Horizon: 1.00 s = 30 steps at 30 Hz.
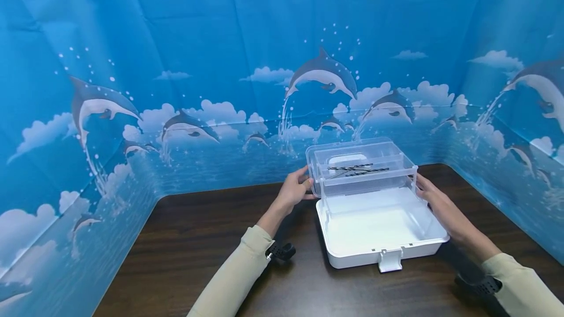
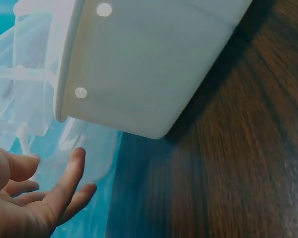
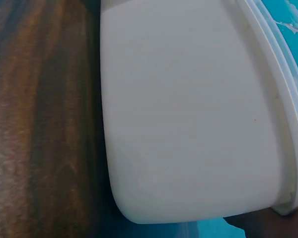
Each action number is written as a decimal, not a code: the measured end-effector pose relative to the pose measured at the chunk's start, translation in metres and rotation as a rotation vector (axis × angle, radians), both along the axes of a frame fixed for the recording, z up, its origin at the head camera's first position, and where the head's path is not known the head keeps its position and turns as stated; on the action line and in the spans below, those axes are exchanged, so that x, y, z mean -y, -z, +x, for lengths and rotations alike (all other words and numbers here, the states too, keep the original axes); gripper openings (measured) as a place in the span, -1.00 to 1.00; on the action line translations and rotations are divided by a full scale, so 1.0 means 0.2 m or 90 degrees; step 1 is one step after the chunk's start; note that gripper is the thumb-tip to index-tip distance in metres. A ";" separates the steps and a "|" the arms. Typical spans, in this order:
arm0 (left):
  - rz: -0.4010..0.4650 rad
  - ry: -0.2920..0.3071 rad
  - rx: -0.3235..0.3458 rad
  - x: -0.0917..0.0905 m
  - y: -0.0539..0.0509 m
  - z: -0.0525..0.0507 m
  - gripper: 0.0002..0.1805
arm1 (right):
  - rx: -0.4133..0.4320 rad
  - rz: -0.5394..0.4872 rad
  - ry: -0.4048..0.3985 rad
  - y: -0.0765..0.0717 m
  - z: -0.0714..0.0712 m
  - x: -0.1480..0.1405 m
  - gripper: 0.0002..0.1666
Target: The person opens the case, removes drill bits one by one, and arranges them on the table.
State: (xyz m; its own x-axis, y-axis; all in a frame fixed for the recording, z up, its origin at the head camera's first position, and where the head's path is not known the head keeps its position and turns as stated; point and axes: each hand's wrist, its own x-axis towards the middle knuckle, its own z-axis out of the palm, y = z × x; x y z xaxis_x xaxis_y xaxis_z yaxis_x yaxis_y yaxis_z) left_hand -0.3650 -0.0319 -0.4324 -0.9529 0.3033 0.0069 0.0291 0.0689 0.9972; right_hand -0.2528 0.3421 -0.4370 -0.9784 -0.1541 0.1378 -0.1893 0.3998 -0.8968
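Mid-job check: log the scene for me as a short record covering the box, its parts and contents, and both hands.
Box: white, open, standing on the dark table
Lid: clear, swung open at the back
Tray: clear, raised toward the back
Drill bits: several, lying in the tray; exact count unclear
Latch: white, at the box's front, unfastened
Left hand: at the lid's left edge; contact unclear
Right hand: at the box's right rear; fingertips hidden, grip unclear
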 end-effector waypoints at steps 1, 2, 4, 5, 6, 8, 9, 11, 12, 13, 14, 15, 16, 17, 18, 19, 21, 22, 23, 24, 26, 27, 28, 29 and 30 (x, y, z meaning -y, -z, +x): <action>0.003 0.003 0.010 0.00 0.01 0.00 -0.39 | -0.005 0.007 0.001 0.00 0.00 0.00 -0.22; 0.006 0.005 0.018 0.00 0.01 0.00 -0.39 | -0.008 0.017 0.005 0.01 0.01 0.00 -0.23; 0.008 0.010 0.032 -0.01 0.02 0.00 -0.38 | -0.011 0.031 0.013 0.01 0.01 0.01 -0.24; 0.008 0.013 0.038 -0.01 0.02 0.00 -0.37 | -0.008 0.037 0.019 0.01 0.01 0.02 -0.23; 0.007 0.014 0.044 -0.01 0.02 0.00 -0.36 | -0.004 0.045 0.025 0.01 0.02 0.02 -0.22; 0.004 0.015 0.054 -0.02 0.03 0.00 -0.32 | 0.005 0.056 0.033 0.01 0.02 0.03 -0.20; 0.004 0.016 0.060 -0.02 0.03 0.00 -0.32 | 0.010 0.059 0.037 0.01 0.02 0.04 -0.19; 0.004 0.019 0.068 -0.02 0.03 0.00 -0.32 | 0.020 0.068 0.044 0.01 0.03 0.04 -0.17; 0.003 0.020 0.073 -0.02 0.03 0.00 -0.33 | 0.020 0.072 0.045 0.01 0.03 0.04 -0.16; 0.000 0.022 0.076 -0.02 0.03 0.00 -0.34 | 0.018 0.075 0.046 0.01 0.03 0.04 -0.16; -0.003 0.025 0.082 -0.02 0.03 -0.01 -0.35 | 0.016 0.079 0.046 0.01 0.03 0.04 -0.16; -0.007 0.027 0.088 -0.02 0.04 -0.01 -0.35 | 0.012 0.084 0.046 0.01 0.03 0.03 -0.16; -0.011 0.029 0.092 -0.01 0.04 -0.01 -0.36 | 0.008 0.088 0.046 0.01 0.04 0.03 -0.16; -0.015 0.030 0.094 -0.01 0.05 -0.01 -0.36 | 0.005 0.091 0.046 0.01 0.04 0.03 -0.16; -0.019 0.030 0.096 -0.01 0.06 -0.02 -0.37 | 0.000 0.094 0.045 0.02 0.04 0.03 -0.16; -0.018 0.029 0.096 -0.01 0.07 -0.02 -0.37 | -0.004 0.096 0.043 0.02 0.04 0.03 -0.17; -0.015 0.027 0.095 0.00 0.08 -0.02 -0.37 | -0.003 0.097 0.045 0.02 0.04 0.03 -0.17; -0.012 0.028 0.093 0.00 0.08 -0.02 -0.38 | 0.001 0.097 0.047 0.02 0.04 0.03 -0.17; -0.009 0.029 0.093 0.00 0.07 -0.02 -0.38 | 0.004 0.096 0.049 0.02 0.04 0.03 -0.17; -0.006 0.031 0.094 0.00 0.07 -0.02 -0.39 | 0.008 0.095 0.050 0.02 0.03 0.03 -0.17; -0.006 0.037 0.096 0.01 0.06 -0.02 -0.40 | 0.016 0.090 0.054 0.02 0.03 0.03 -0.17; -0.007 0.040 0.099 0.01 0.06 -0.03 -0.41 | 0.018 0.087 0.054 0.02 0.03 0.03 -0.17; -0.008 0.042 0.101 0.01 0.07 -0.03 -0.41 | 0.019 0.085 0.055 0.02 0.03 0.03 -0.18; -0.009 0.043 0.103 0.01 0.07 -0.04 -0.41 | 0.019 0.083 0.055 0.02 0.04 0.03 -0.18; -0.012 0.044 0.103 0.01 0.07 -0.04 -0.41 | 0.017 0.082 0.055 0.02 0.04 0.03 -0.19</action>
State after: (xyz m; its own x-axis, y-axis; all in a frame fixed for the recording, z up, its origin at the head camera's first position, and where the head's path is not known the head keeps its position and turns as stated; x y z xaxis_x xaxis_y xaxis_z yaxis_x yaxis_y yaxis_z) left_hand -0.3726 -0.0348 -0.4468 -0.9180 0.3666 -0.1514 -0.1267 0.0906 0.9878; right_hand -0.2450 0.3360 -0.4406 -0.9919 -0.0836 0.0958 -0.1256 0.5256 -0.8414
